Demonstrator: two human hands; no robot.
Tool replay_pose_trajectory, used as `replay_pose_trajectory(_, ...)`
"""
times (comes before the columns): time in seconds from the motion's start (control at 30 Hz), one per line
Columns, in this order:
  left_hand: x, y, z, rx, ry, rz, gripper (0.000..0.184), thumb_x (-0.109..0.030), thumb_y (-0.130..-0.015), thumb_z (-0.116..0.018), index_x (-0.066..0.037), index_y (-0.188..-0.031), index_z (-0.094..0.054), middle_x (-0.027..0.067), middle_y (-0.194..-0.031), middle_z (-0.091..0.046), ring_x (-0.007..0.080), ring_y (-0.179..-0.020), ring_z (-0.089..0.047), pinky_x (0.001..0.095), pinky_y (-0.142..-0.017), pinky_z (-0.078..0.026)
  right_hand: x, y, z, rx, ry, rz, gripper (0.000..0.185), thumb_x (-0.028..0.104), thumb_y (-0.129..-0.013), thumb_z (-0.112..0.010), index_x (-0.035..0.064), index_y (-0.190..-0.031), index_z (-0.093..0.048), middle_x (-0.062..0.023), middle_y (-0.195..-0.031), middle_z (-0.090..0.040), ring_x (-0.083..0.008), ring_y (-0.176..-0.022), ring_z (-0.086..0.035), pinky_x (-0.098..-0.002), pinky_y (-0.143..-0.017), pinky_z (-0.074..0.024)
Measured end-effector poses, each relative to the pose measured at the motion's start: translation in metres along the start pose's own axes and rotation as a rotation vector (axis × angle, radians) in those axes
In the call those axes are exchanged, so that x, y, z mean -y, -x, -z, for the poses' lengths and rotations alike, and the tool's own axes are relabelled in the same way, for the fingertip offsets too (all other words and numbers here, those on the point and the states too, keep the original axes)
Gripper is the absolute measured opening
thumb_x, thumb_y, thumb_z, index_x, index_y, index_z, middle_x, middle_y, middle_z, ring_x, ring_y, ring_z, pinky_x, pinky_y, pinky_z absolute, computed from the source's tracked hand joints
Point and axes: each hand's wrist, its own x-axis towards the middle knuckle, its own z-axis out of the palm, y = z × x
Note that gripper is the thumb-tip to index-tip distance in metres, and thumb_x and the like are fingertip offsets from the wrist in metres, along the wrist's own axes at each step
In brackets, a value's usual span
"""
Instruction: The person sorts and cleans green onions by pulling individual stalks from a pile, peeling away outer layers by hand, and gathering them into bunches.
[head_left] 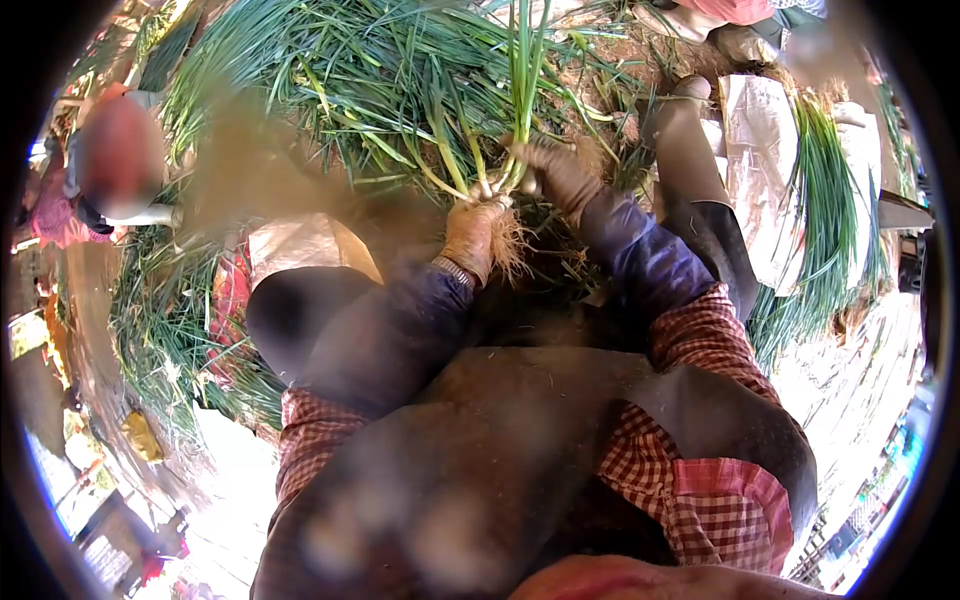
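Note:
My left hand (472, 236), in what looks like a work glove, is closed round the lower ends of a few spring onions (522, 95). Their pale roots (511, 246) hang out below its fingers, and the green leaves fan upward and away from me. On the other side of the same stalks is my right hand (562, 176), also gloved, its fingers bent against the white stems just above the roots. Part of its grip is hidden by the stalks. Behind both hands lies a large heap of loose spring onions (330, 75).
To the right, a bundle of green leaves (835, 190) lies over pale sacks (752, 170). More greens (165, 310) are spread at the left beside a red bag (230, 300). Another person (120, 150) is at the far left. Lens smudges blur parts of the view.

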Motion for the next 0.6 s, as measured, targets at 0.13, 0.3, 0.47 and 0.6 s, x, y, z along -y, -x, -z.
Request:
replay_pose_trajectory(0.13,0.001,-0.002,-0.002,-0.115,-0.040,0.008,0.031,0.011,-0.082,-0.056,0.005,-0.113,-0.057,0.0098,-0.100,-0.063,0.0177,-0.091,-0.061,0.0258,-0.085,-0.049,0.005,-0.027,0.023,-0.286,0.025,-0.056,0.028,0.032,-0.085,-0.067,0.0048,-0.091,-0.066,-0.0017,-0.062,-0.058,-0.0107,-0.043,-0.047,-0.0238,-0.040,-0.0375)
replay_pose_trajectory(0.3,-0.001,0.005,-0.012,-0.192,-0.086,0.011,0.027,0.011,-0.081,-0.057,0.003,-0.107,-0.059,0.0069,-0.092,-0.063,0.0148,-0.080,-0.061,0.0258,-0.077,-0.051,0.037,-0.002,-0.003,-0.375,0.353,-0.190,0.035,0.041,-0.086,-0.064,0.0062,-0.085,-0.066,-0.0024,-0.064,-0.061,-0.0099,-0.045,-0.050,-0.0232,-0.042,-0.0392)
replay_pose_trajectory(0.47,0.009,0.004,-0.006,-0.122,-0.234,-0.028,0.020,0.004,-0.081,-0.061,-0.001,-0.100,-0.060,0.0043,-0.082,-0.062,0.0122,-0.069,-0.058,0.0259,-0.064,-0.051,-0.004,-0.061,0.033,-0.458,0.782,0.090,0.041,0.036,-0.081,-0.068,-0.0035,-0.091,-0.067,-0.0081,-0.074,-0.065,-0.0200,-0.067,-0.062,-0.0322,-0.061,-0.0482)
replay_pose_trajectory(0.6,0.015,0.001,-0.003,-0.087,-0.422,-0.098,0.010,-0.007,-0.083,-0.059,-0.004,-0.093,-0.059,0.0026,-0.064,-0.055,0.0149,-0.051,-0.055,0.0305,-0.045,-0.048,0.022,-0.034,0.005,-0.456,0.766,0.116,0.046,0.035,-0.076,-0.068,-0.0033,-0.102,-0.066,-0.0149,-0.088,-0.069,-0.0222,-0.079,-0.065,-0.0349,-0.071,-0.0500)
